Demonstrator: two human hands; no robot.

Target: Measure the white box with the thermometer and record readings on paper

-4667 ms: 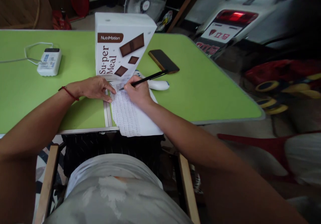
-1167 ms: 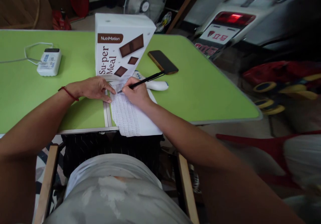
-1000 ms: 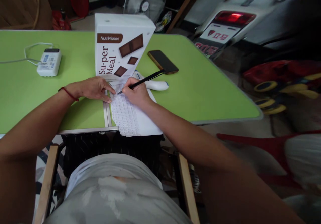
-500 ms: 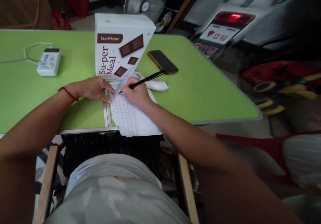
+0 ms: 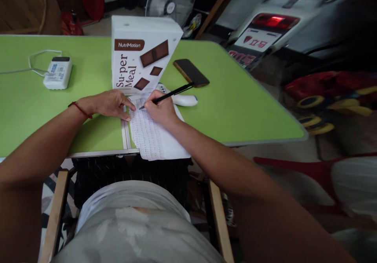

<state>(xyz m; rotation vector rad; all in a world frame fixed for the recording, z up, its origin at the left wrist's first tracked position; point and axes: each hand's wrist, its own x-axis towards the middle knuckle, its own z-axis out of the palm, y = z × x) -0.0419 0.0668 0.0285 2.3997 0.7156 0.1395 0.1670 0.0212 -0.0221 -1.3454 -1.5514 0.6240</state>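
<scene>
A black pen [image 5: 171, 94] is pinched in the fingers of my right hand [image 5: 161, 109], its tip at the upper left part of a white sheet of paper [image 5: 156, 135]. Rows of small marks cover the left side of the paper, and its right side is bare. My left hand [image 5: 111, 104] rests at the paper's left edge, index finger and thumb stretched apart, holding nothing. Just behind the paper stands a white NutriMotion box [image 5: 147, 55]. Partly hidden by my right hand and the pen, a white handheld device [image 5: 185, 100] lies beside the paper.
On the green table [image 5: 241, 110], a phone [image 5: 191, 72] lies right of the box. A white power adapter [image 5: 58, 73] with a cable sits at the left. Behind the table are a fan [image 5: 171, 7] and a scooter [image 5: 265, 27]. A red chair [image 5: 312, 172] stands at the right.
The pen tip has shifted very slightly to the right over the paper. Both hands otherwise stay in the same place.
</scene>
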